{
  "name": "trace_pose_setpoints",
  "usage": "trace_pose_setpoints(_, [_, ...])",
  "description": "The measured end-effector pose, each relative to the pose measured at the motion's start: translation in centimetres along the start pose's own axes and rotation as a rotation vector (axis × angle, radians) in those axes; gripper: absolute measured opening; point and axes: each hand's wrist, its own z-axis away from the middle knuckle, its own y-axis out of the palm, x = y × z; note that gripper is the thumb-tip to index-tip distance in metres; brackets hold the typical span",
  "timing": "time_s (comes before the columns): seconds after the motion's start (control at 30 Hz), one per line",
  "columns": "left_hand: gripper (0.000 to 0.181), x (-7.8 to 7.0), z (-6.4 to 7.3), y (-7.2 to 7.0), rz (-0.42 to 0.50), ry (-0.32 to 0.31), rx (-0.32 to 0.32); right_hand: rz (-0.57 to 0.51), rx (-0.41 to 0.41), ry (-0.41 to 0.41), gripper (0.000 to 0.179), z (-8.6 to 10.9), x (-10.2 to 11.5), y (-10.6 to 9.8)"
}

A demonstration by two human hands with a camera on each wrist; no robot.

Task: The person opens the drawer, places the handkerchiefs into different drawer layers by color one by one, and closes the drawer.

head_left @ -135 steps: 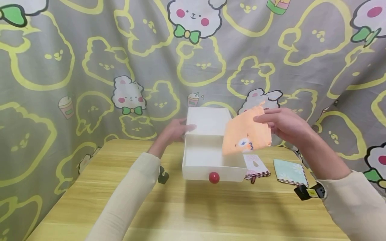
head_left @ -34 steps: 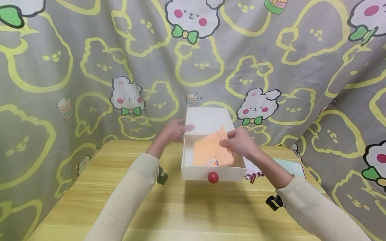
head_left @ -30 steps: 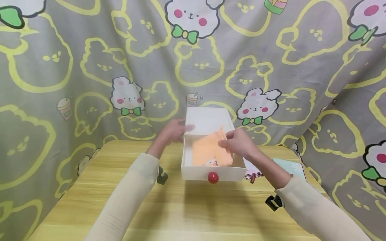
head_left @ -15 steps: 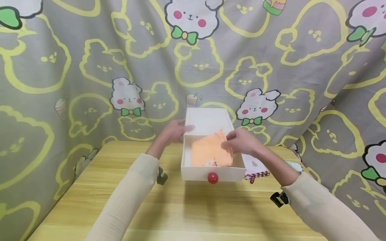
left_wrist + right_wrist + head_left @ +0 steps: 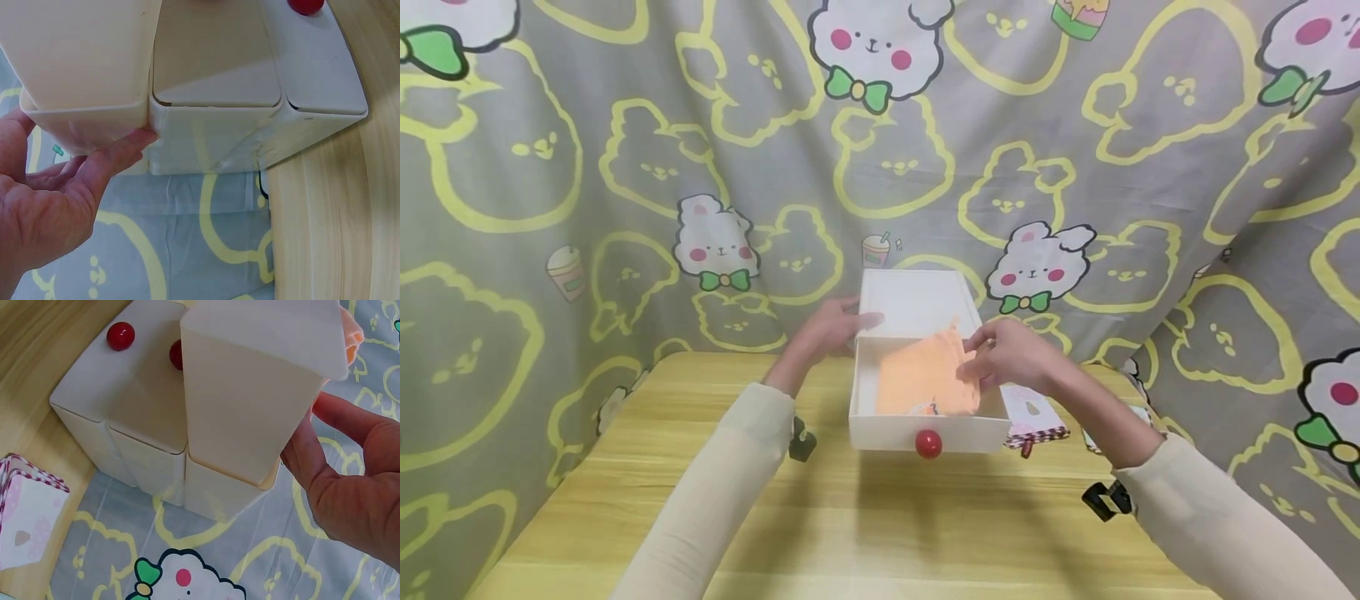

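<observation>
A white drawer unit (image 5: 917, 300) stands on the table, its top drawer (image 5: 880, 432) pulled out and showing a red knob (image 5: 928, 443). My left hand (image 5: 831, 327) grips the unit's rear left side, thumb near the top edge; in the left wrist view its fingers lie against the top compartment. An orange hand towel (image 5: 917, 375) with an embroidered face leans inside the drawer, its looped corner rising above the rim. At the towel's right edge, my right hand (image 5: 1015, 354) holds it between thumb and fingers. The drawer hides those fingertips in the right wrist view.
Right of the unit lies a pink-and-white folded towel (image 5: 1030, 412) with checked trim. A mint towel (image 5: 1142, 414) is mostly behind the right forearm. Two lower drawers (image 5: 215, 56) are closed, with red knobs. A patterned curtain (image 5: 775, 150) hangs behind the table.
The orange towel has come from the air right of the unit down into the open drawer, brought by the right hand. Lately that hand shifts slightly rightward. The left hand stays put.
</observation>
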Motion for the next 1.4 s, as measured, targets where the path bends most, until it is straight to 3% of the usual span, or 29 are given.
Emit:
trace_pose_setpoints(0.33, [0.082,0.2,0.0,0.1,0.008,-0.005,-0.01,0.057,-0.071,-0.036,0.042,-0.7,0.0,1.6])
trace_pose_setpoints(0.53, [0.083,0.3,-0.2,0.2,-0.01,-0.007,-0.013,0.109,-0.079,-0.013,0.036,-0.9,-0.1,2.3])
trace_pose_setpoints(1.03, [0.082,-0.1,0.1,0.2,0.012,-0.01,-0.016,0.238,0.025,-0.044,0.039,-0.5,0.4,1.4])
trace_pose_setpoints(1.4, [0.085,0.3,-0.1,0.1,0.001,-0.003,-0.017,0.141,0.065,-0.031,0.039,0.0,0.7,0.4])
